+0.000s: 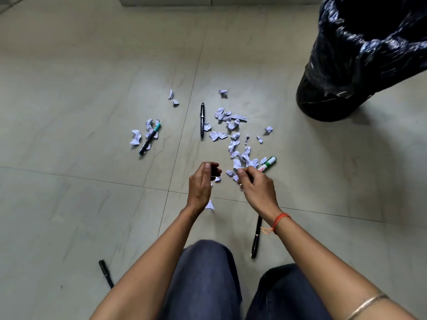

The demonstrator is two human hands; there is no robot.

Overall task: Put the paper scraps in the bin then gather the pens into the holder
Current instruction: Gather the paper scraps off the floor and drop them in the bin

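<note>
On the tiled floor (pixel 69 93) the paper scraps (pixel 231 125) lie strewn in front of the crouching person, thickest in a loose pile right of centre, with a smaller cluster to the left and a few strays beyond; the bin (pixel 360 56), lined with a black bag, stands at the upper right, well apart from the pile; the right hand (pixel 256 187) is at the near edge of the pile, its thumb and bent fingers drawn narrowly together on the scraps there; the left hand (pixel 202 181) hovers just beside it, palm turned inward and fingers curled over, though I cannot tell whether anything lies inside them; one lone scrap (pixel 209 205) sits below the left wrist; a black pen (pixel 202 120) lies among the scraps at centre; a teal-capped pen (pixel 150 140) lies slanted across the left cluster; a green and white marker (pixel 268 163) touches the pile's right edge, near the right hand; a second black pen (pixel 256 239) lies partly under the right wrist; a third black pen (pixel 105 272) shows beside the left forearm.
</note>
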